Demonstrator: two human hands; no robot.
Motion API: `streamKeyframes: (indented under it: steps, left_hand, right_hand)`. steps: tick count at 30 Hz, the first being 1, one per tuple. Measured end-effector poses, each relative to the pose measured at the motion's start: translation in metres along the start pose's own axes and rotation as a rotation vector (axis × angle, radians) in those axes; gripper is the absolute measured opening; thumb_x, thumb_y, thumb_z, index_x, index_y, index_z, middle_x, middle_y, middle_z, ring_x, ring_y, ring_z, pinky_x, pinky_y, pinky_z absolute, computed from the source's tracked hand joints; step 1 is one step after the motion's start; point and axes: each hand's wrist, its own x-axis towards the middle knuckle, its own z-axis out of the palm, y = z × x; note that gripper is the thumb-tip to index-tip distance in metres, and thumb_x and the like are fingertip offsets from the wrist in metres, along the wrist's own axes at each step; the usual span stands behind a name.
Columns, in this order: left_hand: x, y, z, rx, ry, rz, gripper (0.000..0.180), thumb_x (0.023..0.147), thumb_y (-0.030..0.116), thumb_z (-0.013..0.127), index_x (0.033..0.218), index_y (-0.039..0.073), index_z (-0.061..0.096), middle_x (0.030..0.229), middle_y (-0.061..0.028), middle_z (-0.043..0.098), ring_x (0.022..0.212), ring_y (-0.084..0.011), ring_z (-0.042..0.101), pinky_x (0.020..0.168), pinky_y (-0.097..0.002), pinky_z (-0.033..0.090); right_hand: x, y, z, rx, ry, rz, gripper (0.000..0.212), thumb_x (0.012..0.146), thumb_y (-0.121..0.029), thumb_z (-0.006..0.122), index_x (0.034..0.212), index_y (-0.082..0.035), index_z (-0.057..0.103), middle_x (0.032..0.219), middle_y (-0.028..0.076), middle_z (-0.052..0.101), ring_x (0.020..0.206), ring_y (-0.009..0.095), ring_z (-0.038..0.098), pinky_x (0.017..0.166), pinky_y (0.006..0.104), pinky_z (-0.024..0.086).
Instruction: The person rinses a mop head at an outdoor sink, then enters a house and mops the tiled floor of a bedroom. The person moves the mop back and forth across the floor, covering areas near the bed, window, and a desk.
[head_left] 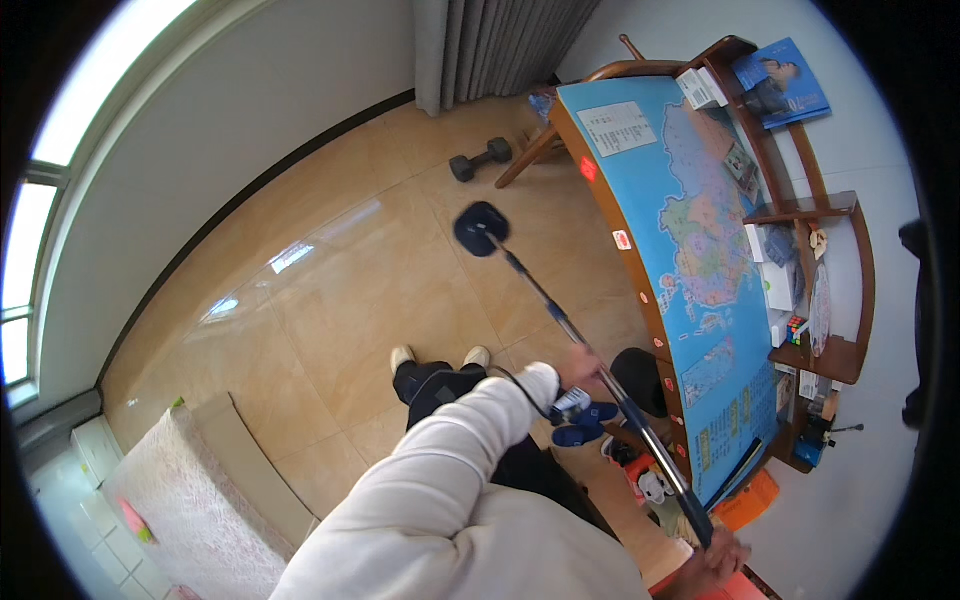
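Observation:
A flat mop with a dark, rounded-square head (478, 222) and a long metal pole (640, 425) slants across the tiled floor beside the desk. My left hand (580, 368) is closed around the middle of the pole. Toward the lower right, my right hand (722, 556) grips the dark upper end. The mop head appears to lie on the floor, ahead of my feet. A small whitish device (570, 404) with a dark cable sits by my left wrist.
To the right stands a wooden desk (570, 130) topped with a blue map, with shelves behind. A dumbbell (480, 160) lies near its leg. Blue slippers (585, 425), a black round object (640, 380) and an orange bag (750, 500) are close by. A cloth-covered piece of furniture (190, 500) is at left.

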Motion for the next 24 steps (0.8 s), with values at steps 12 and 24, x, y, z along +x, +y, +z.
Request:
streamKeyframes:
  steps: [12,24]
  left_hand:
    - [-0.064,0.066,-0.032,-0.510,-0.167,-0.235,0.020,0.081,0.016,0.045,0.077,-0.002,0.051,0.068,-0.0145,0.058,0.061,-0.0252,0.060,0.051,-0.0352,0.052]
    - [-0.118,0.152,-0.411,-0.527,0.375,0.048,0.018,0.080,0.020,0.052,0.084,0.003,0.045,0.073,-0.0104,0.052,0.067,-0.0250,0.055,0.057,-0.0382,0.049]
  right_hand:
    - [-0.002,-0.070,0.102,0.487,-0.361,-0.154,0.015,0.076,-0.010,0.044,0.062,-0.003,0.043,0.046,0.003,0.035,0.038,0.014,0.035,0.041,0.0268,0.033]
    - [-0.056,0.006,0.392,0.645,-0.845,0.255,0.004,0.070,-0.006,0.046,0.066,-0.003,0.046,0.051,0.006,0.045,0.046,0.015,0.042,0.045,0.0290,0.037]
